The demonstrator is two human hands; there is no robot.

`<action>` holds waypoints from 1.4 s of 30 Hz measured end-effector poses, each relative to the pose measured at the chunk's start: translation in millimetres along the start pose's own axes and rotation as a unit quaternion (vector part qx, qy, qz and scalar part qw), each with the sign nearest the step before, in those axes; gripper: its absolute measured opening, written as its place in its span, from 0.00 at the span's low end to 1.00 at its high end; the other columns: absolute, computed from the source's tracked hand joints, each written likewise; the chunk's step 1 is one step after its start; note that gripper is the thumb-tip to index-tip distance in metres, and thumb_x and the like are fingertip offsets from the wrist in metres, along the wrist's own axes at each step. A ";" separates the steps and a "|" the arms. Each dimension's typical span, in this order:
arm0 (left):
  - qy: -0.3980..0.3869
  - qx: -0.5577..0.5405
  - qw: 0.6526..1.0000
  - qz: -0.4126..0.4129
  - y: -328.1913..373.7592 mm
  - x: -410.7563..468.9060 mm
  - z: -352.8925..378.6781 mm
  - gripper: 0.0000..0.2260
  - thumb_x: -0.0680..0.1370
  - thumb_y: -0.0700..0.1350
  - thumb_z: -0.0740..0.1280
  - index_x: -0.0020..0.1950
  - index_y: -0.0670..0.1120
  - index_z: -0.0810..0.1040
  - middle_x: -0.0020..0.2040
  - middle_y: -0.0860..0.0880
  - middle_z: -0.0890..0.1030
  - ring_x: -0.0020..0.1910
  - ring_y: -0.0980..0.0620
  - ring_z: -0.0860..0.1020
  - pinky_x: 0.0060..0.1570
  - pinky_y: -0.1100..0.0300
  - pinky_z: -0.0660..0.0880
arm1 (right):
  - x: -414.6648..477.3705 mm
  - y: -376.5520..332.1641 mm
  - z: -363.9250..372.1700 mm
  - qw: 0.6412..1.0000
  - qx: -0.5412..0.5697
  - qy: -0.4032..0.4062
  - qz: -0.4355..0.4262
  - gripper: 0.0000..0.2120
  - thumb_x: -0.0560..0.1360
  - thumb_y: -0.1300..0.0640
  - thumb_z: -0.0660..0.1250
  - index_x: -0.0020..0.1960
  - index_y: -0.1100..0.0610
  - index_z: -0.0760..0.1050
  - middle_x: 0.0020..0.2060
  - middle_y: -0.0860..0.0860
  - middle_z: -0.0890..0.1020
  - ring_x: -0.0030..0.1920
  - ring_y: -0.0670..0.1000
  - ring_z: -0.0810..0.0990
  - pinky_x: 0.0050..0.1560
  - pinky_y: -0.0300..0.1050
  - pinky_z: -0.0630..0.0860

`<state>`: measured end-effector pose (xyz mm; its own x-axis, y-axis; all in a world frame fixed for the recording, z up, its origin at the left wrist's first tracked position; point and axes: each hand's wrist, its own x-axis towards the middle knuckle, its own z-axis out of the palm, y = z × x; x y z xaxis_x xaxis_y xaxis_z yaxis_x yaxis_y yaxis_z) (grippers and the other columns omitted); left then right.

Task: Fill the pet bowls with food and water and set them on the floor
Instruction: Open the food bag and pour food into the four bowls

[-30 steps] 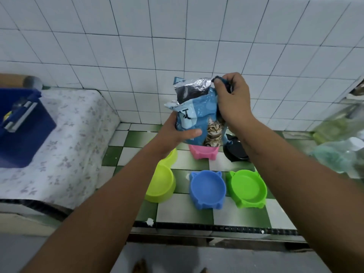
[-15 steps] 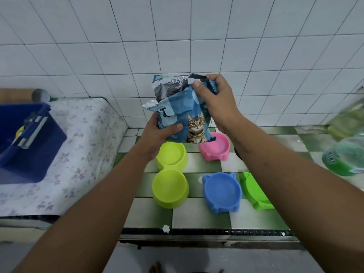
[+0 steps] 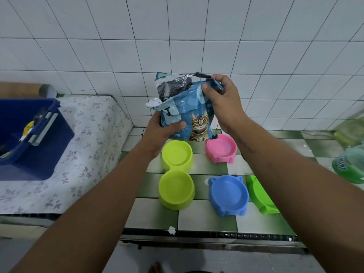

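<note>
Four bowls on the counter [image 3: 149,211] look empty: a yellow double bowl [image 3: 176,175], pink bowl [image 3: 220,149], blue bowl [image 3: 228,195] and green bowl [image 3: 258,198]. Above them, our left hand [image 3: 163,133] grips the cat food bag [image 3: 189,113] low down, and our right hand [image 3: 225,99] pinches its opened top. We judge nothing filled or floored yet.
</note>
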<state>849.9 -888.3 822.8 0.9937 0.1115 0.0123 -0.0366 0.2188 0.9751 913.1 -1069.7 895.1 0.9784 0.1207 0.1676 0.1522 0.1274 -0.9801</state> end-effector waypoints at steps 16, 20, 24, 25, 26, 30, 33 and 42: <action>0.087 -0.035 0.991 0.098 3.5 6.3 47.8 0.26 0.73 0.31 0.76 0.69 0.41 0.74 0.63 0.42 0.83 0.61 0.43 0.83 0.53 0.50 0.82 | -55.4 28.6 25.6 0.962 -0.197 0.131 -0.133 0.32 0.68 0.40 0.76 0.64 0.53 0.69 0.60 0.48 0.71 0.64 0.50 0.72 0.66 0.52 0.72; 0.034 0.009 0.997 0.073 3.4 5.6 54.2 0.32 0.67 0.32 0.77 0.70 0.39 0.73 0.63 0.40 0.83 0.61 0.43 0.83 0.58 0.47 0.82 | -48.2 22.2 28.1 0.968 -0.195 0.097 -0.123 0.42 0.63 0.37 0.78 0.70 0.51 0.65 0.64 0.47 0.70 0.68 0.50 0.71 0.69 0.53 0.72; -0.064 0.073 0.993 0.074 6.0 0.6 49.9 0.35 0.67 0.29 0.74 0.73 0.41 0.71 0.67 0.40 0.80 0.67 0.42 0.79 0.66 0.40 0.77 | -34.5 21.8 15.2 0.975 -0.179 0.094 -0.093 0.53 0.55 0.35 0.83 0.72 0.48 0.62 0.65 0.46 0.72 0.68 0.48 0.73 0.67 0.53 0.75; -0.081 0.086 0.989 0.085 8.2 -0.1 48.7 0.34 0.69 0.25 0.70 0.75 0.41 0.70 0.68 0.41 0.79 0.68 0.41 0.78 0.67 0.42 0.76 | -32.7 22.4 12.9 0.977 -0.175 0.087 -0.088 0.57 0.52 0.34 0.84 0.73 0.47 0.60 0.66 0.46 0.72 0.69 0.49 0.73 0.67 0.54 0.75; -0.089 0.094 0.987 0.093 10.0 -0.2 48.0 0.34 0.71 0.23 0.67 0.76 0.42 0.69 0.69 0.42 0.79 0.69 0.41 0.77 0.67 0.43 0.76 | -31.0 23.6 10.5 0.977 -0.174 0.082 -0.088 0.60 0.50 0.33 0.84 0.74 0.46 0.59 0.67 0.47 0.72 0.69 0.50 0.73 0.66 0.55 0.76; -0.086 0.059 0.991 0.081 10.5 -5.6 46.4 0.30 0.74 0.25 0.58 0.76 0.40 0.70 0.66 0.44 0.81 0.66 0.43 0.79 0.65 0.43 0.78 | -28.6 17.7 2.4 0.973 -0.169 0.092 -0.123 0.53 0.54 0.43 0.86 0.71 0.49 0.62 0.63 0.49 0.74 0.65 0.49 0.77 0.64 0.51 0.77; -0.080 0.010 0.996 0.044 11.8 -10.9 49.3 0.24 0.80 0.27 0.55 0.71 0.44 0.76 0.57 0.45 0.85 0.56 0.45 0.83 0.56 0.46 0.81 | -30.4 8.8 -7.9 0.978 -0.130 0.099 -0.132 0.37 0.63 0.57 0.83 0.66 0.55 0.67 0.57 0.49 0.78 0.55 0.42 0.80 0.57 0.40 0.79; -0.040 -0.008 0.998 0.050 17.1 5.7 39.1 0.20 0.68 0.43 0.78 0.53 0.49 0.71 0.42 0.48 0.75 0.39 0.52 0.75 0.38 0.56 0.72 | -34.3 -7.6 -49.8 0.992 -0.058 -0.030 -0.108 0.27 0.67 0.62 0.77 0.63 0.61 0.71 0.57 0.57 0.81 0.56 0.51 0.81 0.60 0.52 0.79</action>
<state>859.1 -921.9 848.2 0.9903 0.0554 0.1274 -0.1367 0.2264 0.9644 885.3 -1123.8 891.5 0.9120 0.1617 0.3769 0.3751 0.0432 -0.9260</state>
